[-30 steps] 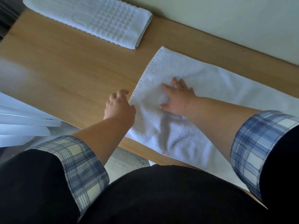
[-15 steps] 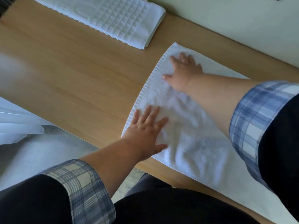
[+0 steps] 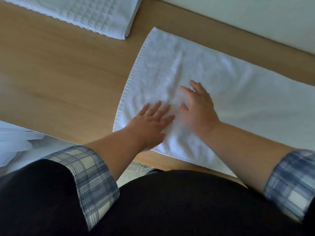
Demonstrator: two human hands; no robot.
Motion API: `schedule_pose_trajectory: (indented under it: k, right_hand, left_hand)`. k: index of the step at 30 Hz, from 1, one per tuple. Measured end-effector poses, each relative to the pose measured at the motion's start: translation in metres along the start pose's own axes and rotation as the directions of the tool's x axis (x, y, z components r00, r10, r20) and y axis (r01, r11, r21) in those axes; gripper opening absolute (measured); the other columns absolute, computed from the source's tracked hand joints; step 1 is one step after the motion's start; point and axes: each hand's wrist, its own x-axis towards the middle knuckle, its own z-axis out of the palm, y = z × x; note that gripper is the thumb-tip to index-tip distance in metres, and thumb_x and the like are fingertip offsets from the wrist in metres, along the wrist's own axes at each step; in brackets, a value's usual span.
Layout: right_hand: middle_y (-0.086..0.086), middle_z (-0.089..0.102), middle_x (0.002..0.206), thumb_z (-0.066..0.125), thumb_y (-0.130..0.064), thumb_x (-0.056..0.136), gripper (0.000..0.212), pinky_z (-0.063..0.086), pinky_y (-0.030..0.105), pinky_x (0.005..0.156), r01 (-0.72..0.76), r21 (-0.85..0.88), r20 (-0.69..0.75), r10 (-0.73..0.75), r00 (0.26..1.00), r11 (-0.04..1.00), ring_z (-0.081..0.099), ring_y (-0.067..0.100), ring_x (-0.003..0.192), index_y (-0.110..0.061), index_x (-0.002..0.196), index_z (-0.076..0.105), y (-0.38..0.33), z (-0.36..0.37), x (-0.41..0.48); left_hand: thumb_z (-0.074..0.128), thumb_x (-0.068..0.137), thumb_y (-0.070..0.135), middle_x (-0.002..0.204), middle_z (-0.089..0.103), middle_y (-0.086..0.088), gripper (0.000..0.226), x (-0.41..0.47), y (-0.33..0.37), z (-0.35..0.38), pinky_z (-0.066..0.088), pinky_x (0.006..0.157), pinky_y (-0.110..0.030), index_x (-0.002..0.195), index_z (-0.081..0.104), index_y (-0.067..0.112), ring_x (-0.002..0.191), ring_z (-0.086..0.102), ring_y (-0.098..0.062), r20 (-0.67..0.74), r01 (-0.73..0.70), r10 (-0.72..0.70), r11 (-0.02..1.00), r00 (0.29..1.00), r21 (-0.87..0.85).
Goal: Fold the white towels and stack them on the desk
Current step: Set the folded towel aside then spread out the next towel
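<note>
Head view: left hand [image 3: 150, 124] and right hand [image 3: 198, 108] are pressing flat on the white towel [image 3: 230, 92], each grip open (fingers straight, holding nothing). The towel is lying spread on the table [image 3: 59, 74], with its near edge reaching the brink, so a stroke towards the body risks dragging it off

My only camera sits on my head, looking forward and steeply down, close over the table [image 3: 51, 74] edge.
</note>
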Motion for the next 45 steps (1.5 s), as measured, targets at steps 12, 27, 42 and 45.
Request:
schedule_pose_trajectory:
  k: [12,27,42,45]
  right_hand:
    - [-0.005,-0.027,0.164,0.029,-0.088,0.070,0.106,-0.020,0.048,0.118,0.180,-0.266,0.314,-0.091,0.945,0.947,-0.036,0.015,0.143,-0.039,0.158,-0.004,0.072,0.017,-0.049]
    - [-0.005,-0.021,0.166,0.036,-0.063,0.097,0.079,-0.016,0.044,0.121,-0.326,-0.154,0.168,0.350,0.922,0.933,-0.027,0.015,0.149,-0.038,0.158,-0.008,0.175,-0.041,-0.132]
    - [-0.003,-0.026,0.165,0.034,-0.064,0.095,0.084,-0.014,0.041,0.122,-0.251,-0.168,0.189,0.281,0.941,0.953,-0.028,0.016,0.149,-0.032,0.159,-0.010,0.312,-0.091,-0.181]
    - [-0.001,-0.024,0.165,0.038,-0.060,0.099,0.079,-0.012,0.040,0.122,-0.148,-0.144,0.203,0.176,0.963,0.978,-0.026,0.017,0.150,-0.029,0.160,-0.002,0.323,-0.103,-0.197]
  left_hand:
    - [0.026,0.095,0.069,0.166,-0.018,-0.006,0.077,0.121,-0.009,-0.047,-0.007,0.120,-0.054,0.157,-0.005,0.037,0.151,-0.017,-0.032,-0.063,0.131,-0.129,0.991,0.990,0.029]
    - [0.018,0.097,0.059,0.165,-0.019,-0.004,0.076,0.156,0.136,-0.026,-0.014,0.119,-0.044,0.158,-0.007,0.021,0.150,-0.021,-0.023,-0.056,-0.197,0.205,0.973,0.977,0.117]
    - [0.013,0.087,0.079,0.163,-0.023,-0.011,0.086,0.256,0.242,-0.045,-0.008,0.119,-0.055,0.155,-0.016,0.036,0.150,-0.018,-0.037,-0.072,0.013,-0.001,0.985,0.997,0.174]
    - [0.013,0.090,0.077,0.165,-0.018,-0.011,0.085,0.263,0.265,-0.053,-0.004,0.122,-0.053,0.157,-0.011,0.031,0.151,-0.016,-0.034,-0.079,0.029,-0.015,0.984,0.997,0.173]
